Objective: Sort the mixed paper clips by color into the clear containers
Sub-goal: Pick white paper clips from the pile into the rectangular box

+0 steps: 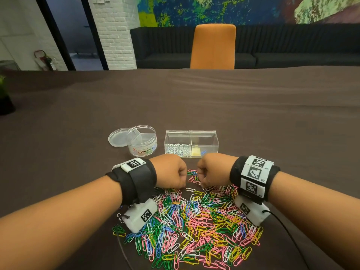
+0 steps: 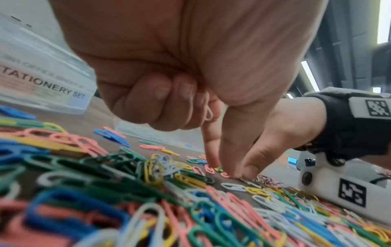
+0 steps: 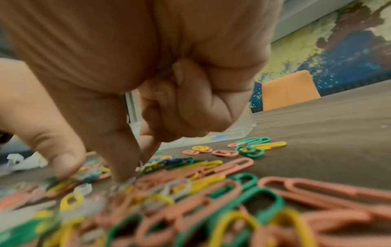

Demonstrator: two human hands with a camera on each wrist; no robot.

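**Clips heaped, both hands down at far edge of pile**

Clips (image 1: 187,227) spread in one dense pile on brown table (image 1: 272,117), too many to count: pink, green, yellow, blue, white mixed. Left hand (image 1: 171,170) and right hand (image 1: 212,170) side by side at pile's far edge, knuckles up, about equally near the loose strays between them.

Left hand curled tight, with a white clip (image 2: 208,110) tucked under the folded fingers (image 2: 162,93), seen in left wrist view; how many more held there, cannot tell. Right hand's thumb and forefinger pointed down into the heap, tips nearly together on something pale, remaining fingers folded; whether a clip is actually pinched, too blurred to say.

Directly under right fingertips, clips lying flat in every direction, no common long axis; strays just beyond lying mostly crosswise to the hand.

Two clear containers just past the hands: box (image 1: 191,143) with two compartments, left one holding a layer of white clips, right one showing a yellowish patch and something blue; round tub (image 1: 142,141), apparently holding nothing, its lid (image 1: 116,138) flat beside it.

Sorting judged barely begun: white first, four colours untouched.
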